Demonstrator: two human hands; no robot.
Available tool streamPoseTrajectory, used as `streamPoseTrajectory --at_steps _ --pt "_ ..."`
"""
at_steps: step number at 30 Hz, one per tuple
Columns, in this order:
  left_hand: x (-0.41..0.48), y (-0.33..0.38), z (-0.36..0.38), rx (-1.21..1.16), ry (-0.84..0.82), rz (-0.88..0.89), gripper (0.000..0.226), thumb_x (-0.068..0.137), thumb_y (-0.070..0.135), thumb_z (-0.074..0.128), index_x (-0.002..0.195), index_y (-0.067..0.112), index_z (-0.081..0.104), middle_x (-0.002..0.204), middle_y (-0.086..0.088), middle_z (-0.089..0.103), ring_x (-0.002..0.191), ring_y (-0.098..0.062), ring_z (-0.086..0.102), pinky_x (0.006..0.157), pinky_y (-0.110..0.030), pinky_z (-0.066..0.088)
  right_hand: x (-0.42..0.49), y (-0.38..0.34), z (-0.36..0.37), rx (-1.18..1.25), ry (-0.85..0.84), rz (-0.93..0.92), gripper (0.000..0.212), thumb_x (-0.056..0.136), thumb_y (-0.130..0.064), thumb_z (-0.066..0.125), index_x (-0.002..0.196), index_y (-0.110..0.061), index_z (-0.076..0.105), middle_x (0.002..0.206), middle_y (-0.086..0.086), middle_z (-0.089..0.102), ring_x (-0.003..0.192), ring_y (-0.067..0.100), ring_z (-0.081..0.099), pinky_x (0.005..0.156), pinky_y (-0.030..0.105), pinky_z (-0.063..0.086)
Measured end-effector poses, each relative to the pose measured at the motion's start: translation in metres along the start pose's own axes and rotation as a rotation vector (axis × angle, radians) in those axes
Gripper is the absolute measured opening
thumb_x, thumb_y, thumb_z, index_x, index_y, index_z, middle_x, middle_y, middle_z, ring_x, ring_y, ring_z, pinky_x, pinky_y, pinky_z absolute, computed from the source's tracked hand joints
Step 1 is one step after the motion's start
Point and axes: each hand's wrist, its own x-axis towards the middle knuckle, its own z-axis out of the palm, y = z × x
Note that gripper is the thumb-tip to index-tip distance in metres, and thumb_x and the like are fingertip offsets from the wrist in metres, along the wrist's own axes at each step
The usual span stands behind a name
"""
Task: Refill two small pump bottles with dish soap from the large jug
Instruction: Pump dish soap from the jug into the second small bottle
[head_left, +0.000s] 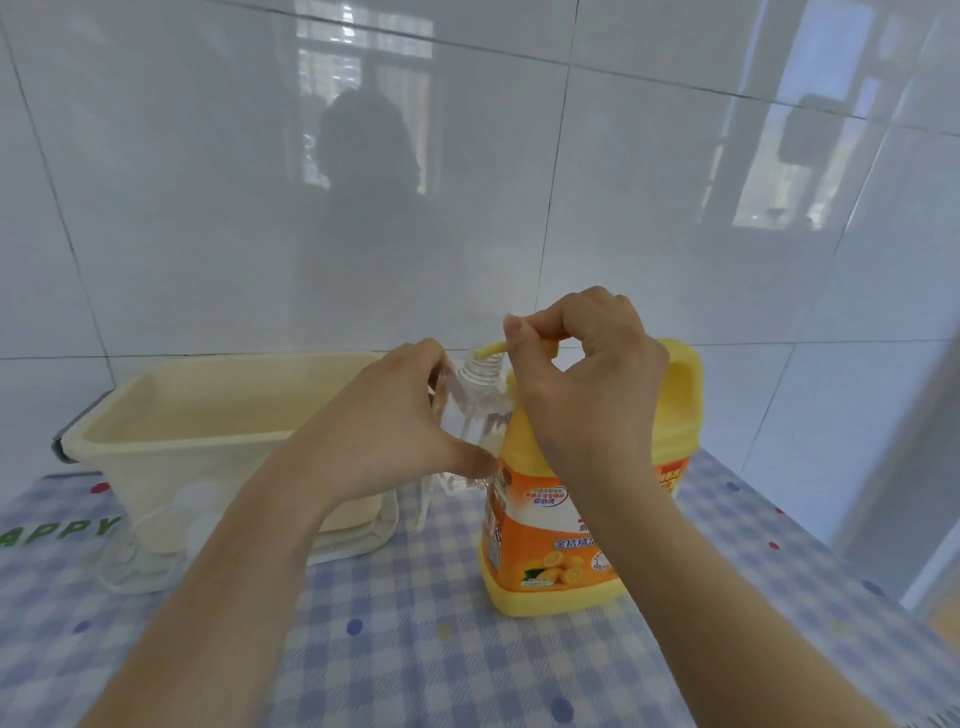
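Left hand grips the clear bottle, its mouth under the yellow spout of the jug; right hand pinches that spout, near the far edge of the table.

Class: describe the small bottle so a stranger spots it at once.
Find the big yellow jug on the checked cloth. Just left of it, held in the left hand, is a small bottle. Unlike the jug, it is clear, with a threaded neck.

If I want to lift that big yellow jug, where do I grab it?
Grab the yellow jug by the moulded handle at its upper right, coming from the right. It stands upright, its body looks too wide for one hand, and the right hand covers the pump.
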Motion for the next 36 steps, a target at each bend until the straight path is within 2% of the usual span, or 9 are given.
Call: streamPoseTrajectory --at_steps 7,15,19,24,26,30,36 --pt "-0.003 0.002 0.002 -0.055 -0.017 -0.015 0.052 0.056 0.033 0.090 0.093 0.020 0.055 0.095 0.000 0.068 0.086 -0.019 0.065 0.062 -0.028 0.052 -0.001 0.000 -0.002 -0.006 -0.002 -0.010 0.021 0.080 -0.020 0.065 0.063 -0.009 0.062 0.065 0.001 0.059 0.069 0.020 0.052 0.060 0.021 0.034" --pt "-0.003 0.002 0.001 -0.034 -0.018 -0.025 0.055 0.056 0.037 0.090 0.094 0.020 0.054 0.097 -0.001 0.069 0.090 -0.022 0.067 0.079 -0.047 0.057 0.000 0.000 -0.002 -0.004 -0.009 0.011 0.021 0.080 -0.021 0.065 0.063 -0.008 0.062 0.065 0.001 0.059 0.069 0.020 0.052 0.065 0.022 0.036" --pt "-0.003 0.004 0.001 -0.008 -0.013 -0.021 0.055 0.057 0.039 0.089 0.093 0.020 0.053 0.097 -0.003 0.067 0.091 -0.025 0.064 0.079 -0.046 0.053 0.000 -0.002 -0.003 -0.013 -0.015 0.022 0.021 0.080 -0.020 0.066 0.063 -0.009 0.062 0.065 0.000 0.059 0.069 0.019 0.052 0.065 0.018 0.035" --pt "-0.003 0.004 0.001 -0.014 -0.019 -0.022 0.055 0.057 0.039 0.089 0.095 0.020 0.054 0.097 -0.002 0.066 0.092 -0.025 0.063 0.081 -0.047 0.053 0.001 -0.005 -0.005 -0.011 -0.021 0.072 0.019 0.081 -0.019 0.069 0.065 -0.011 0.065 0.067 -0.002 0.061 0.072 0.016 0.054 0.063 0.020 0.038" --pt "-0.003 0.003 0.001 -0.033 -0.021 -0.018 0.054 0.057 0.039 0.089 0.094 0.021 0.054 0.095 0.000 0.066 0.090 -0.023 0.063 0.078 -0.043 0.054 0.004 -0.010 -0.006 0.003 -0.016 0.098 0.019 0.081 -0.019 0.070 0.064 -0.011 0.065 0.066 -0.002 0.062 0.072 0.016 0.055 0.065 0.020 0.038" --pt "-0.003 0.001 -0.001 -0.111 -0.011 0.003 0.050 0.058 0.036 0.089 0.093 0.025 0.055 0.095 0.010 0.066 0.087 -0.013 0.065 0.071 -0.032 0.055 0.021 -0.020 -0.012 0.013 -0.087 0.185 0.018 0.081 -0.021 0.070 0.066 -0.011 0.069 0.069 -0.002 0.067 0.075 0.016 0.059 0.071 0.029 0.043" --pt "-0.002 0.001 -0.003 -0.179 -0.001 0.013 0.051 0.057 0.034 0.090 0.096 0.027 0.058 0.099 0.014 0.066 0.090 -0.006 0.068 0.072 -0.037 0.061 0.034 -0.021 -0.015 -0.001 -0.155 0.223 0.019 0.079 -0.020 0.070 0.062 -0.012 0.068 0.056 -0.004 0.064 0.059 0.014 0.060 0.061 0.027 0.049"
